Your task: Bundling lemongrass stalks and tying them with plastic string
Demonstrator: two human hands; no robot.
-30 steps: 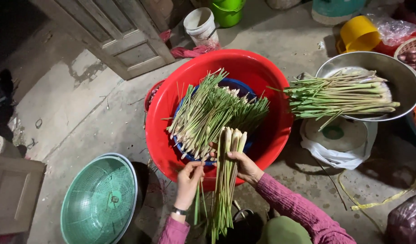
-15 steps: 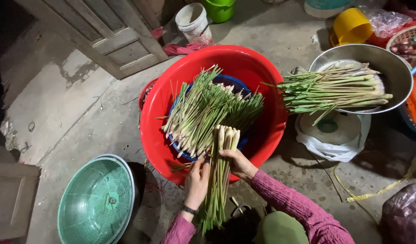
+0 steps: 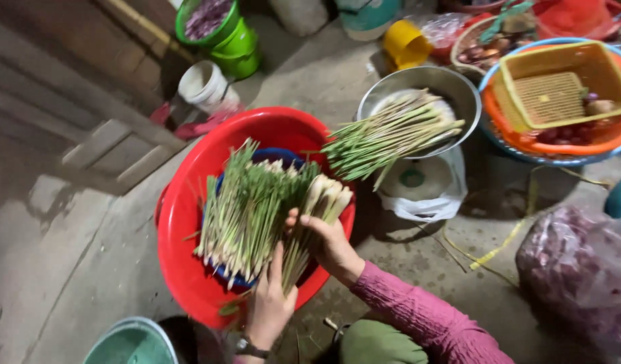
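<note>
My right hand [image 3: 327, 239] is wrapped shut around a lemongrass bundle [image 3: 317, 222], pale ends pointing far-right over the red basin [image 3: 182, 222]. My left hand [image 3: 268, 303] is half open, fingers pressed to the bundle's leafy near end, not clearly gripping. Risk: the bundle is loose and untied, so stalks may slide out and fall onto the concrete floor [image 3: 68, 256], or mix into the lemongrass pile [image 3: 246, 209] lying just left. Versus a second ago: the bundle hung near-vertical at the basin's near rim; now it is tilted and lifted over the basin.
</note>
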